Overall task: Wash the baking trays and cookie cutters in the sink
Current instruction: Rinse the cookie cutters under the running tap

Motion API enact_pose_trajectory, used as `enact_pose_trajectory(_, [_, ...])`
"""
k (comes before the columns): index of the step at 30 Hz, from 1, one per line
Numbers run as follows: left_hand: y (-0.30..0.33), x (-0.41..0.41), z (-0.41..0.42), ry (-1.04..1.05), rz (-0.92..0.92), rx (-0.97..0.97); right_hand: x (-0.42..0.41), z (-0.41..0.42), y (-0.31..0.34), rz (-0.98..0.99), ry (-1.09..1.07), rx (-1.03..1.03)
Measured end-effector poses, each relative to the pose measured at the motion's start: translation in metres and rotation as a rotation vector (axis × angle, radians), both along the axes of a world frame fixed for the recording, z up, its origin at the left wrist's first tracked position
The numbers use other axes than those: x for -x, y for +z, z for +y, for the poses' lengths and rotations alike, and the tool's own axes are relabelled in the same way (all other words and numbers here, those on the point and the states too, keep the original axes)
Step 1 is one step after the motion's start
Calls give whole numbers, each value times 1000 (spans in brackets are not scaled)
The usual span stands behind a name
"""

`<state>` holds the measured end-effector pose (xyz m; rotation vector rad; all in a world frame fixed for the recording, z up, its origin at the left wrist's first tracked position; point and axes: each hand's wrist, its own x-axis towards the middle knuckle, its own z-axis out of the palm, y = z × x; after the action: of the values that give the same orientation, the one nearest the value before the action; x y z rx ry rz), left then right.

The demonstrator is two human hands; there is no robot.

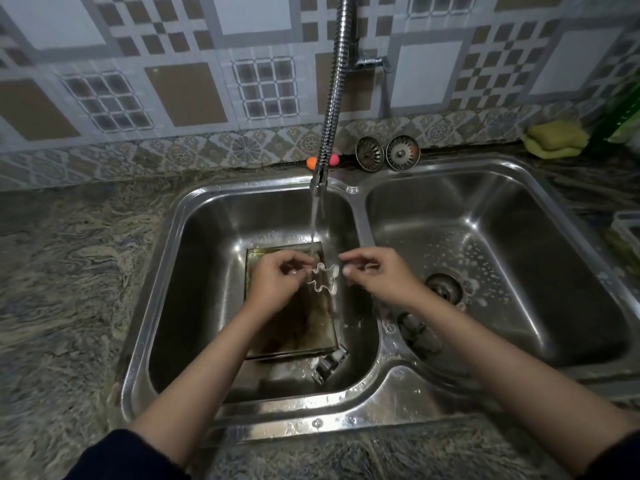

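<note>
Two bare forearms are seen, each ending in a bare hand: the left hand (277, 275) and the right hand (377, 271). No rings, watch or gloves are seen on them. Dark, near-black sleeves are worn, pushed up toward the elbows; the left sleeve (128, 455) and the right sleeve (616, 455) are seen at the near corners.

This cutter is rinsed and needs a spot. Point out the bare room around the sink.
Free: the granite counter left of the left basin, and the right basin floor behind its drain. Crowded: the left basin, filled by the baking tray and another cutter.
</note>
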<state>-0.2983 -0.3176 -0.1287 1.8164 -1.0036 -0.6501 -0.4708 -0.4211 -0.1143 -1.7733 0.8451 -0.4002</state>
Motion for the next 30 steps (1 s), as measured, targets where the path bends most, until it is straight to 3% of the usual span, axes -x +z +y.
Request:
enact_pose_trajectory(5, [4,-7,-11,128,35,123,-32,-6,-7,-130,-74,-106])
enact_pose_trajectory(14, [-1,0,-20,190,-13,266,-49,-20,-12,-168,-208,-7])
enact_pose_trajectory(25, [-10,2,-21,247,6,228,-45,-15,-18,-284,-219,1])
enact_pose_trajectory(30, [-9,2,-17,305,121,186,-56,-12,-18,-301,-212,101])
